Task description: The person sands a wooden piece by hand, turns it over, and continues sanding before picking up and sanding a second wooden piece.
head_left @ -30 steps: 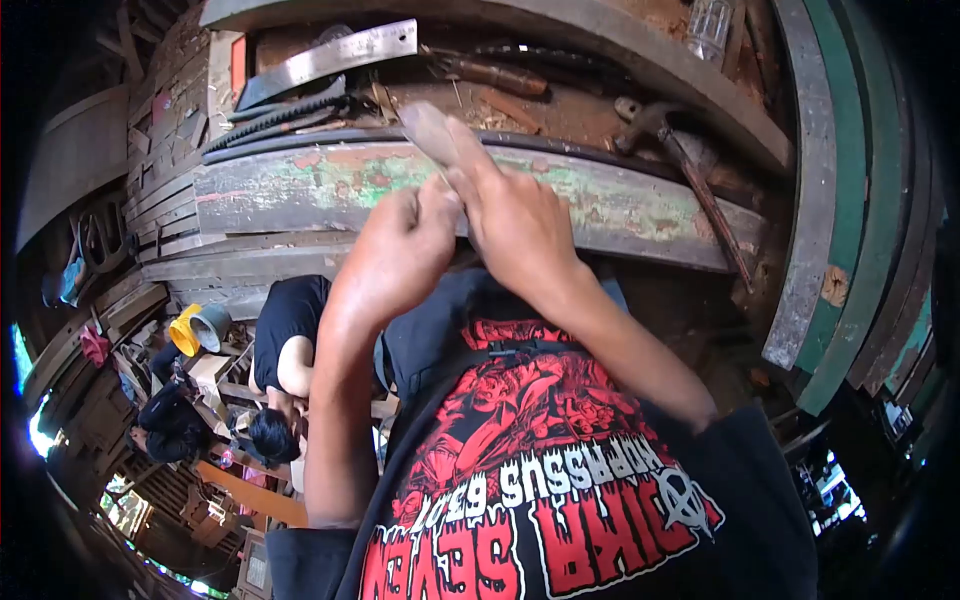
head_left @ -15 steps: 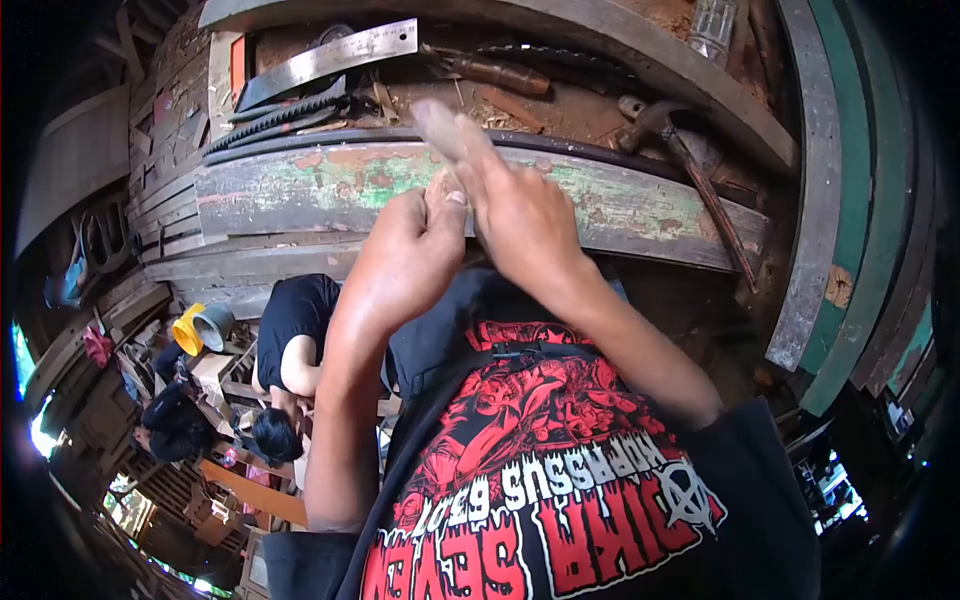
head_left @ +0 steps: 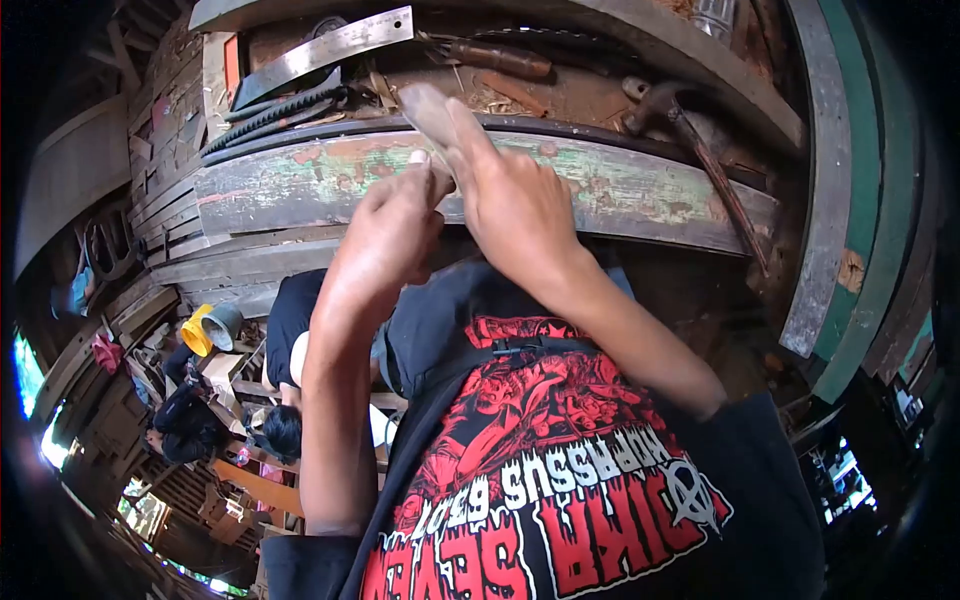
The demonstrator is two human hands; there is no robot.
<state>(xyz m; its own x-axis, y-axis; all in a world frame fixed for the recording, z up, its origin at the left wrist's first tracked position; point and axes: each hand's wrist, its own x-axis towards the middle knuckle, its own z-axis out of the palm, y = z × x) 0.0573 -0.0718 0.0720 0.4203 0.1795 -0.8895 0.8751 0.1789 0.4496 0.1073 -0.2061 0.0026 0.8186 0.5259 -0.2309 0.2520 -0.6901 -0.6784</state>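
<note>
Both my hands meet in front of my chest, over a worn green-painted beam (head_left: 300, 185). My right hand (head_left: 515, 205) grips a small flat wooden piece (head_left: 424, 108), whose pale rounded end sticks up past the fingers. My left hand (head_left: 395, 230) is curled against the lower part of the same piece, its fingertips pressing on it close to my right thumb. The part of the piece inside the hands is hidden. My black shirt with red print (head_left: 540, 470) fills the lower view.
On the bench behind the beam lie a steel ruler (head_left: 330, 48), a toothed saw blade (head_left: 285, 108), a wooden-handled tool (head_left: 500, 60) and a hammer (head_left: 700, 140). At the lower left another person in a black shirt (head_left: 292, 320) bends near yellow and grey tape rolls (head_left: 205, 328).
My left hand's fingers have slid up along the wooden piece, towards my right hand's fingertips. Both hands shifted slightly up and to the left; the grip stays the same.
</note>
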